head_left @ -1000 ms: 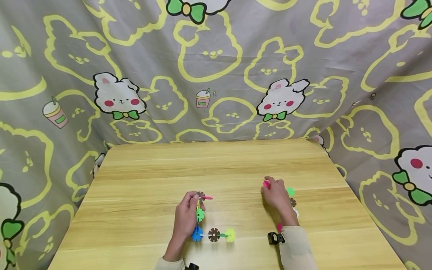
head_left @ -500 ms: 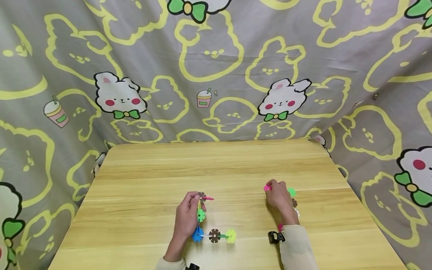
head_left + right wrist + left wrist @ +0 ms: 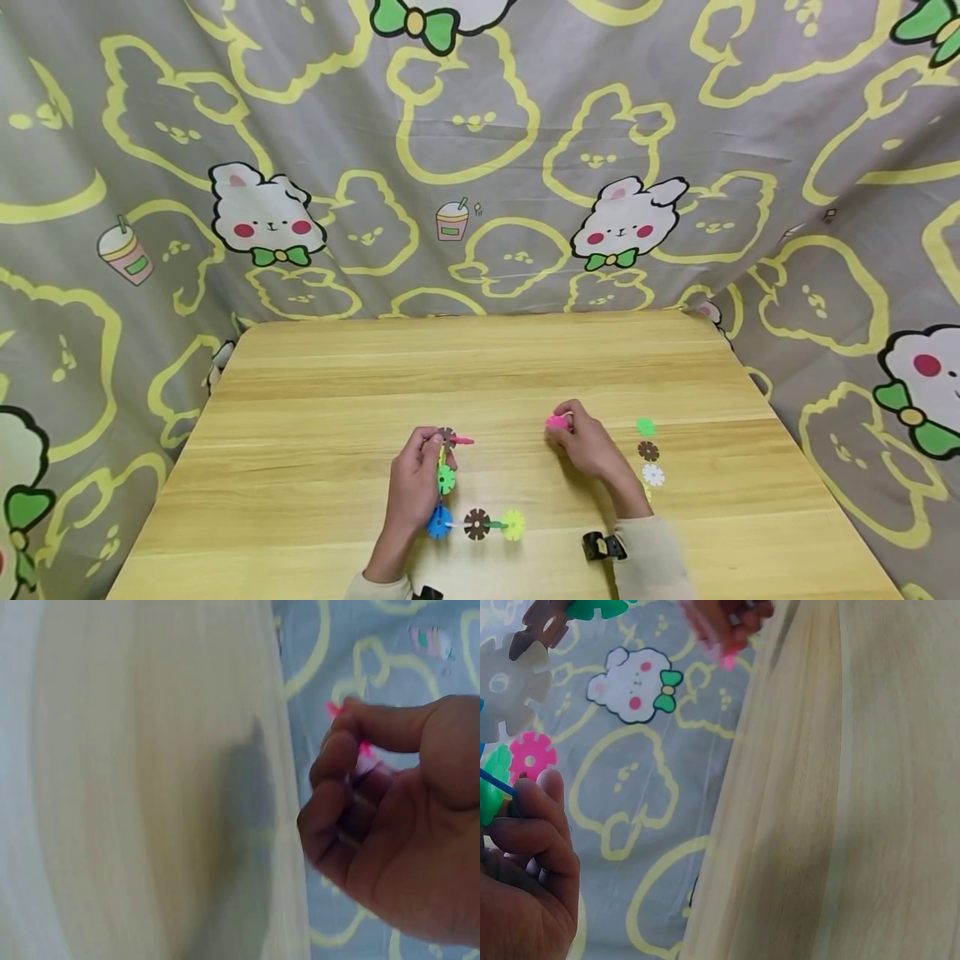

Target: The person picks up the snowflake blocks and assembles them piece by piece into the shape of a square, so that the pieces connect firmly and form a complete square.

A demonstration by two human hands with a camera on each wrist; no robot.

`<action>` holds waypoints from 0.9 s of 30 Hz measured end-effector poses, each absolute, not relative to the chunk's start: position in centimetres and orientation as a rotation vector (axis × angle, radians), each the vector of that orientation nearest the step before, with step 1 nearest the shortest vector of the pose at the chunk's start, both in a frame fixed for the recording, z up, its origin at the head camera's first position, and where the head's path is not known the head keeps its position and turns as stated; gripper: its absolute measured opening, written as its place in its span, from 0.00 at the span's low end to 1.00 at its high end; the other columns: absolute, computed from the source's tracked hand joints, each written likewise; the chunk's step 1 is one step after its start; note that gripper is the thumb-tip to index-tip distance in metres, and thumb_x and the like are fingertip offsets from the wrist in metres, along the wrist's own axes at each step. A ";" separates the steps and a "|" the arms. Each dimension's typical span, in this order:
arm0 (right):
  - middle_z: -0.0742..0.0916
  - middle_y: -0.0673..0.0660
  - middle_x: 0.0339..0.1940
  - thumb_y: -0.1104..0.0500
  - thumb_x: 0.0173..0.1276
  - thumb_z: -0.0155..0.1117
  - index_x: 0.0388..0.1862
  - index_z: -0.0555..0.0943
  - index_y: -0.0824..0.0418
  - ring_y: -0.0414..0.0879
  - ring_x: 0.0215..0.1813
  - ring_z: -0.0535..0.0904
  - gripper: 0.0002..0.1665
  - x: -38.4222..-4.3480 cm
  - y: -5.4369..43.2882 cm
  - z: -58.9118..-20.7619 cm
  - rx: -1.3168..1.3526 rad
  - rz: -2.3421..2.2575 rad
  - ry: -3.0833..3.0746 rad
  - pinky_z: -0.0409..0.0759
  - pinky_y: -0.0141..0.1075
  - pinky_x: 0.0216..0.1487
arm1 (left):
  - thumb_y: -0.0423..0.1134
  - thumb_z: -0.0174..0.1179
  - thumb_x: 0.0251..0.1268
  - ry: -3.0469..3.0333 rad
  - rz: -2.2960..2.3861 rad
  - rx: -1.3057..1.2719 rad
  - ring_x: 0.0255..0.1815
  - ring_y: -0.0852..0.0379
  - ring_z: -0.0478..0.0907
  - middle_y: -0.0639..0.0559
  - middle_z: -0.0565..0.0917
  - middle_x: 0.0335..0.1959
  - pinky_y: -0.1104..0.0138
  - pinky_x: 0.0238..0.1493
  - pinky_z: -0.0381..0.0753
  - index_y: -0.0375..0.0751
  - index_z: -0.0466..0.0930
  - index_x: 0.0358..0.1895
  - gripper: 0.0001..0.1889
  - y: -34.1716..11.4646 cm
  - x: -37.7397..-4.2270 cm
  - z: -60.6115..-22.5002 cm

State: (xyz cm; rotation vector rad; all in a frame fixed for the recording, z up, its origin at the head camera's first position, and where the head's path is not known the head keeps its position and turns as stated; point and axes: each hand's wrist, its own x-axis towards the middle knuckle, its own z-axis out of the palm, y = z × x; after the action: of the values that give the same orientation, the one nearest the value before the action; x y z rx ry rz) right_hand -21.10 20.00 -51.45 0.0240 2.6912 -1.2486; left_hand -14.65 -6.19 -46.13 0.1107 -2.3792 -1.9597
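Observation:
In the head view my left hand (image 3: pixel 411 479) holds a chain of slotted plastic snowflake discs by its upper part. A brown disc (image 3: pixel 447 437) and an edge-on pink disc (image 3: pixel 464 441) end the chain. Below come a green disc (image 3: pixel 447 480) and a blue disc (image 3: pixel 439 523). From the blue one a row runs right through another brown disc (image 3: pixel 476 524) to a yellow disc (image 3: pixel 513 525). My right hand (image 3: pixel 591 446) pinches a loose pink disc (image 3: pixel 557 423), apart from the chain. Fingers mostly cover that disc in the right wrist view.
Right of my right hand, a loose column lies on the wooden table (image 3: pixel 337 367): a green disc (image 3: pixel 647 427), a brown disc (image 3: pixel 648 451), a white disc (image 3: pixel 653 475) and a partly hidden yellow disc (image 3: pixel 648 493). A patterned curtain (image 3: pixel 517 150) surrounds the table.
My right hand has moved left toward the chain with the pink disc, uncovering more of the loose column. Another pink disc by the right wrist is now out of sight. The left hand stays put.

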 end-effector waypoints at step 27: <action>0.78 0.58 0.31 0.58 0.75 0.53 0.57 0.71 0.57 0.52 0.31 0.76 0.14 -18.4 13.4 -47.7 -0.402 -1.708 2.230 0.76 0.35 0.31 | 0.40 0.45 0.78 -2.377 -1.876 0.116 0.17 0.63 0.69 0.50 0.81 0.23 0.74 0.17 0.65 0.44 0.77 0.43 0.10 -6.3 -15.8 -50.0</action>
State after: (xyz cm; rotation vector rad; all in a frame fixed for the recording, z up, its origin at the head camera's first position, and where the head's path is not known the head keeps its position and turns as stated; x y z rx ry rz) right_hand -18.41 13.40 -47.75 -0.4024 2.2300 -1.7080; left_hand -15.82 -6.34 -50.02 0.1163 -2.3770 -1.8764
